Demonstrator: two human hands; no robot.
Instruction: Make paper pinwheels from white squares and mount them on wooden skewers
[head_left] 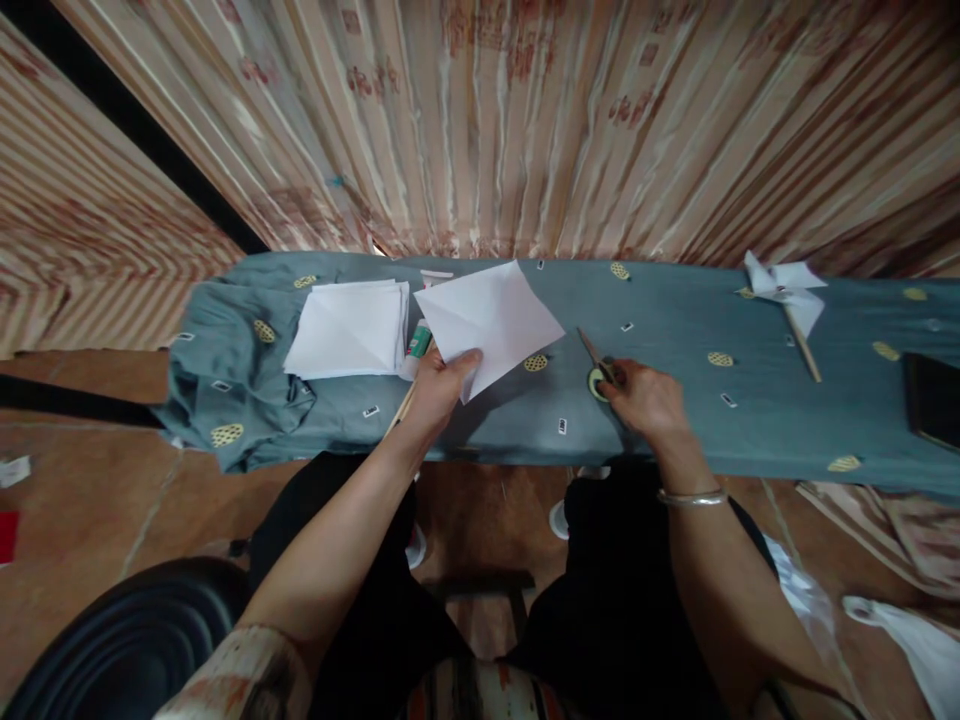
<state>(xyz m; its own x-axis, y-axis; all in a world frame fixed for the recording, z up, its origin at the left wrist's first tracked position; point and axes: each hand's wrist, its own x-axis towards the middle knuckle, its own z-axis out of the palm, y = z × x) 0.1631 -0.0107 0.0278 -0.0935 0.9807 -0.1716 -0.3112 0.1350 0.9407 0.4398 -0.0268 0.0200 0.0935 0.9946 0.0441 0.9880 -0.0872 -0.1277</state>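
Note:
My left hand (439,390) pinches a creased white sheet of paper (499,320) near its lower corner, holding it tilted above the cloth. To the right, my right hand (649,395) has its fingers round the handles of a pair of scissors (598,360), whose blades point up and left toward the paper. A gap separates the blades from the sheet. Just behind my left hand lies a green and white tube-like item (419,338), partly covered by the paper. A thin wooden stick (399,413) shows beside my left wrist.
A stack of white paper (349,328) lies at the left of the cloth-covered table (667,300). A finished-looking paper pinwheel (784,287) on a stick rests at the right. Beyond it is a dark flat object (932,398). Curtains (525,130) hang right behind the table.

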